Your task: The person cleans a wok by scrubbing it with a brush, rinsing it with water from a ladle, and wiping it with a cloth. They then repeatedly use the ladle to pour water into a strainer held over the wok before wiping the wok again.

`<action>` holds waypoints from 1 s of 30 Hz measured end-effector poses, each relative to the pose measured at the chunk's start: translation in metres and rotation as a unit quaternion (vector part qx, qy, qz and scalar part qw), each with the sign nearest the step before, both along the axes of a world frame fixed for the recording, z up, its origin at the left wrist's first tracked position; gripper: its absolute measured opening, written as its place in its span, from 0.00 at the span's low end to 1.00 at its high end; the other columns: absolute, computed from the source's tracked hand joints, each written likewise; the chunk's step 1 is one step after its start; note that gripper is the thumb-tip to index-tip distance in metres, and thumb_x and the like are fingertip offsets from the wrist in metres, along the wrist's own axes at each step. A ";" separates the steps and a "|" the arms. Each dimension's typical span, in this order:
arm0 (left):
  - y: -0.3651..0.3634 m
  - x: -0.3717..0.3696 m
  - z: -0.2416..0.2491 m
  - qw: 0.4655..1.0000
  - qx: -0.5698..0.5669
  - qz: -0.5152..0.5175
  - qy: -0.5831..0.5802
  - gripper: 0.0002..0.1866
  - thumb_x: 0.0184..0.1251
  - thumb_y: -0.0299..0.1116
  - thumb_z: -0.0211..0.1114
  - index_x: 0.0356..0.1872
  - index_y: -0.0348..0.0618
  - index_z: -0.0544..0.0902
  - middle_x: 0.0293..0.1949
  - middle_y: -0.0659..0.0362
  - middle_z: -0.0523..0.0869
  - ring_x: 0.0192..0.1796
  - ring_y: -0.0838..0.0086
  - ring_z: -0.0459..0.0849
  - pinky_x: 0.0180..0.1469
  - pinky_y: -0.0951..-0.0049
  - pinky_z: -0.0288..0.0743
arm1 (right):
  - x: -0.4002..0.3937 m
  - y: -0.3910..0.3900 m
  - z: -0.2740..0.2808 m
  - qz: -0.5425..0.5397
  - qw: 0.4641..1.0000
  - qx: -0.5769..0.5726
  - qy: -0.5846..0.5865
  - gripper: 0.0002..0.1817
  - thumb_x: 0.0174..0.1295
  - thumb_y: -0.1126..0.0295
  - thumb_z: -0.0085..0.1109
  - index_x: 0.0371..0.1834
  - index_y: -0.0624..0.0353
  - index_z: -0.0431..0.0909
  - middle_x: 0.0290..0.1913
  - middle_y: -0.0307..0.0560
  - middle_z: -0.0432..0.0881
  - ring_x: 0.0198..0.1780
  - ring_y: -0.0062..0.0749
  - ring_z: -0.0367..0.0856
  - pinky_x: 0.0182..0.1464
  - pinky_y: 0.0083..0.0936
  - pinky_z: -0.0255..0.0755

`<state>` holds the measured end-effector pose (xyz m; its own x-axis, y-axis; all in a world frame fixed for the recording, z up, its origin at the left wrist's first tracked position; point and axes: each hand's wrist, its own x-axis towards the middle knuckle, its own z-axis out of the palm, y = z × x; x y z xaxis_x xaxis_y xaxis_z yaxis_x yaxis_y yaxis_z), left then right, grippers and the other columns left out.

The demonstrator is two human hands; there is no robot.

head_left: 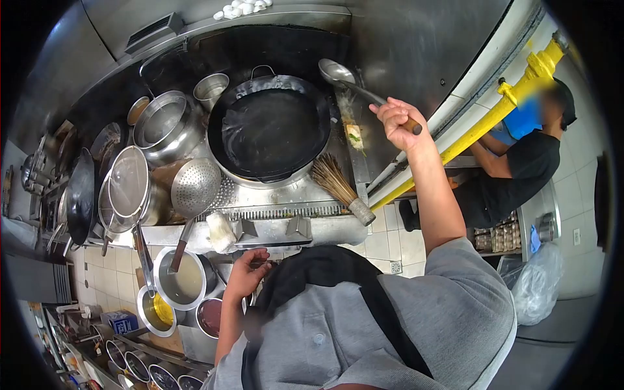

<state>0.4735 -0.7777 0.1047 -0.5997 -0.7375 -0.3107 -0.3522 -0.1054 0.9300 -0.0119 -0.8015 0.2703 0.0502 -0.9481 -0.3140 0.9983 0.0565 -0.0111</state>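
Observation:
A metal ladle (337,70) with a wooden handle end is in my right hand (401,123), its bowl to the right of the wok's rim. The large black wok (273,133) sits on the stove. Near the stove's front edge is my left hand (249,273), fingers curled; what they hold, if anything, is hidden. A bamboo brush (341,188) lies right of the wok. Behind it, bits of food (354,136) lie on the metal ledge. A white cloth (221,232) rests at the front edge, left of the wok.
Left of the wok are a perforated skimmer (195,187), a mesh strainer (129,182) and a metal pot (162,123). Below them stand a pot of pale liquid (184,279) and a bowl of yellow liquid (157,312). A yellow pipe (478,129) runs at right, beside another person (533,159).

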 end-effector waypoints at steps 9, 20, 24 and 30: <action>0.015 0.003 0.004 0.999 0.019 0.033 -0.029 0.20 0.60 0.23 0.66 0.54 0.35 0.76 0.47 0.56 0.83 0.49 0.73 0.81 0.50 0.74 0.76 | -0.005 -0.001 -0.022 -0.034 0.991 -0.086 -0.095 0.28 0.71 0.68 0.44 0.66 0.73 0.46 0.24 0.41 0.66 0.17 0.23 0.70 0.15 0.17 0.70; 0.004 -0.011 0.013 0.998 0.017 0.000 -0.067 0.19 0.61 0.24 0.66 0.53 0.35 0.76 0.46 0.55 0.83 0.48 0.73 0.81 0.50 0.75 0.76 | 0.038 0.044 -0.061 0.014 0.933 -0.282 -0.223 0.33 0.74 0.60 0.37 0.74 0.69 0.42 0.23 0.42 0.66 0.16 0.21 0.69 0.14 0.17 0.72; -0.002 -0.018 0.005 0.999 0.006 -0.023 -0.048 0.19 0.62 0.26 0.66 0.54 0.34 0.76 0.46 0.55 0.83 0.48 0.74 0.81 0.52 0.76 0.74 | 0.061 0.058 -0.061 0.048 0.921 -0.306 -0.236 0.31 0.75 0.59 0.36 0.75 0.62 0.42 0.22 0.40 0.66 0.12 0.18 0.65 0.12 0.18 0.69; -0.028 -0.098 0.075 0.984 0.014 0.014 0.176 0.28 0.72 0.51 0.52 0.60 0.36 0.71 0.55 0.53 0.78 0.56 0.67 0.78 0.54 0.66 0.74 | 0.140 0.048 -0.048 0.101 0.956 -0.238 0.141 0.27 0.74 0.56 0.39 0.73 0.52 0.54 0.25 0.38 0.69 0.14 0.19 0.64 0.15 0.20 0.64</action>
<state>0.3755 -0.8053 0.1802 -0.6541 -0.7489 -0.1068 -0.0046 -0.1373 0.9905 0.1285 -0.7539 0.2220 0.2243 -0.9668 0.1222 0.9210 0.1693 -0.3510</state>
